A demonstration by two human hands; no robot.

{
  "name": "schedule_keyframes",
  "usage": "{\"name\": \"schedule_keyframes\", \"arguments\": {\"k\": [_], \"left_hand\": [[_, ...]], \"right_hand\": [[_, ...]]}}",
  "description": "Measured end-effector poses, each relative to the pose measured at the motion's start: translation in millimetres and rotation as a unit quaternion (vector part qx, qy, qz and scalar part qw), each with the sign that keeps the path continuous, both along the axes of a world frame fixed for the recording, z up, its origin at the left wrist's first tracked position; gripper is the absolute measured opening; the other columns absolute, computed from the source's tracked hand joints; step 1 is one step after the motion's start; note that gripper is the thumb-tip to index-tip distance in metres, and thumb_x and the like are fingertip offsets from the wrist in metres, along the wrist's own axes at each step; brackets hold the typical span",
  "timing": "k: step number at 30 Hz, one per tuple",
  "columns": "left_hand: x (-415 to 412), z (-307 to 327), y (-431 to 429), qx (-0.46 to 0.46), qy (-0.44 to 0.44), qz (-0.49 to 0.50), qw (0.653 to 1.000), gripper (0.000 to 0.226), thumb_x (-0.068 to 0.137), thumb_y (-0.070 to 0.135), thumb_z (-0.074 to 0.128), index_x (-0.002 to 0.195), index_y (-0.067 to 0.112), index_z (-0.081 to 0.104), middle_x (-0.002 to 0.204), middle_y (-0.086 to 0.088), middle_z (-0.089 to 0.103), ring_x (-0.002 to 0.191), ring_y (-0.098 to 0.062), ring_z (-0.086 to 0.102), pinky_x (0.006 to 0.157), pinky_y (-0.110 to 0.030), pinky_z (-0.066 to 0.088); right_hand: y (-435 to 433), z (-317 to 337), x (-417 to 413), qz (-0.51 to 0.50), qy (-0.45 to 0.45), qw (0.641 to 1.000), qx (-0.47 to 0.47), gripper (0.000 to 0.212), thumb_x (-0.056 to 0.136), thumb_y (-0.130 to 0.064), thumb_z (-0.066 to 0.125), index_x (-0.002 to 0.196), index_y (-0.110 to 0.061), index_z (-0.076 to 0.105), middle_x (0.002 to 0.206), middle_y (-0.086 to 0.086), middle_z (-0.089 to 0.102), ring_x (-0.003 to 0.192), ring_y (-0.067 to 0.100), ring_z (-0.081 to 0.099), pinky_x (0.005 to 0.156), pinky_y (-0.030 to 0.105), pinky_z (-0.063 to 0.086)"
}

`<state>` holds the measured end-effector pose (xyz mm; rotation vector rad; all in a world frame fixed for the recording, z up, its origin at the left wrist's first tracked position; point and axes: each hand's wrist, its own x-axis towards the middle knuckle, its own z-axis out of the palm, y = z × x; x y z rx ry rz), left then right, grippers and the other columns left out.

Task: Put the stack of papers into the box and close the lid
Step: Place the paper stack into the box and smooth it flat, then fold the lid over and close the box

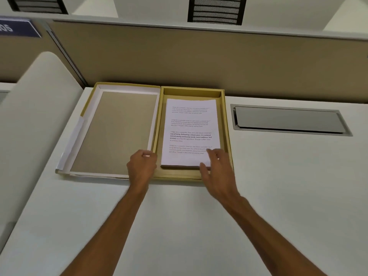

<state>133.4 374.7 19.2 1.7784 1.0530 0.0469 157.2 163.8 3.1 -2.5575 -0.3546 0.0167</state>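
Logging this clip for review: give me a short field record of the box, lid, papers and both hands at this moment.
papers: stack of papers lies flat inside the box tray, printed side up
lid: lid open, lying flat to the left of the tray, inside facing up
left hand: left hand at the near edge where lid meets tray; grip unclear
right hand: right hand over the stack's near right corner, fingers spread
surface: white desk
task stage: papers in, lid not closed
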Motion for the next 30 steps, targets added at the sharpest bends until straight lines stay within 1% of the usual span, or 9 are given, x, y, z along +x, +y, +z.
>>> {"name": "schedule_keyframes", "arguments": {"k": [5,9,12,16,18,21,25,28,30], "left_hand": [[-47.1,-15.8,10.4,-0.133,-0.010,0.184,0.974,0.009,0.090,0.017,0.068,0.090,0.008,0.069,0.078,-0.010,0.072,0.069,-0.021,0.067,0.064,-0.030,0.058],[-60.8,-32.6,25.5,-0.220,0.014,0.287,0.932,0.029,0.088,0.028,0.073,0.094,0.003,0.063,0.086,-0.013,0.069,0.079,-0.027,0.070,0.080,-0.041,0.061],[-59.3,-40.4,29.0,-0.264,-0.003,0.295,0.918,0.038,0.085,0.031,0.076,0.102,0.001,0.061,0.093,-0.017,0.069,0.084,-0.033,0.073,0.080,-0.044,0.061],[-50.7,-44.5,31.4,-0.259,-0.022,0.288,0.922,0.036,0.089,0.017,0.070,0.119,0.000,0.060,0.099,-0.020,0.071,0.082,-0.034,0.074,0.066,-0.040,0.062],[-48.6,-43.9,31.6,-0.264,-0.044,0.295,0.917,0.039,0.090,0.008,0.065,0.127,0.006,0.053,0.109,-0.021,0.068,0.087,-0.037,0.074,0.071,-0.044,0.062],[-49.3,-43.9,26.0,-0.263,-0.087,0.304,0.912,0.034,0.089,-0.001,0.064,0.120,0.009,0.054,0.117,-0.017,0.064,0.097,-0.037,0.069,0.080,-0.048,0.061],[-53.2,-45.6,16.8,-0.187,-0.127,0.293,0.929,0.034,0.088,0.003,0.070,0.115,0.007,0.051,0.114,-0.014,0.065,0.095,-0.030,0.069,0.081,-0.044,0.061],[-57.0,-45.4,14.1,-0.156,-0.151,0.282,0.934,0.053,0.085,0.007,0.075,0.127,0.011,0.044,0.109,-0.009,0.063,0.086,-0.022,0.067,0.083,-0.041,0.060],[-60.4,-47.1,13.0,-0.135,-0.152,0.256,0.945,0.061,0.083,0.011,0.078,0.134,0.015,0.044,0.113,-0.009,0.066,0.096,-0.027,0.069,0.087,-0.043,0.059]], "right_hand": [[30.5,-17.0,-50.8,0.063,-0.037,0.991,-0.113,0.050,0.085,-0.022,0.069,0.130,-0.004,0.059,0.131,0.017,0.060,0.120,0.033,0.056,0.100,0.045,0.051],[55.1,-32.0,-76.1,0.072,-0.044,0.978,-0.192,0.061,0.076,-0.037,0.079,0.128,-0.009,0.065,0.132,0.015,0.064,0.122,0.033,0.061,0.104,0.043,0.034],[68.2,-42.4,-83.4,0.078,-0.033,0.971,-0.223,0.065,0.079,-0.042,0.074,0.134,-0.009,0.060,0.135,0.016,0.062,0.126,0.035,0.058,0.109,0.051,0.032],[73.1,-46.3,-84.9,0.070,-0.027,0.968,-0.240,0.066,0.079,-0.042,0.074,0.134,-0.008,0.060,0.133,0.017,0.063,0.125,0.036,0.058,0.107,0.055,0.039],[73.9,-47.0,-85.0,0.066,-0.040,0.968,-0.239,0.065,0.079,-0.041,0.074,0.133,-0.007,0.060,0.133,0.017,0.063,0.125,0.035,0.058,0.107,0.054,0.041],[74.4,-50.8,-85.3,0.056,-0.057,0.968,-0.238,0.065,0.079,-0.041,0.074,0.134,-0.008,0.060,0.133,0.016,0.063,0.125,0.034,0.058,0.108,0.054,0.038],[76.3,-53.0,-86.6,0.047,-0.079,0.968,-0.235,0.066,0.075,-0.042,0.077,0.130,-0.008,0.064,0.129,0.016,0.066,0.121,0.035,0.062,0.106,0.053,0.039],[76.0,-54.9,-86.3,0.038,-0.093,0.968,-0.229,0.065,0.075,-0.042,0.077,0.129,-0.009,0.064,0.128,0.016,0.066,0.121,0.034,0.062,0.106,0.051,0.039],[75.5,-55.8,-86.2,0.038,-0.093,0.969,-0.225,0.064,0.076,-0.043,0.076,0.130,-0.009,0.064,0.129,0.015,0.066,0.122,0.034,0.062,0.106,0.051,0.038]]}}
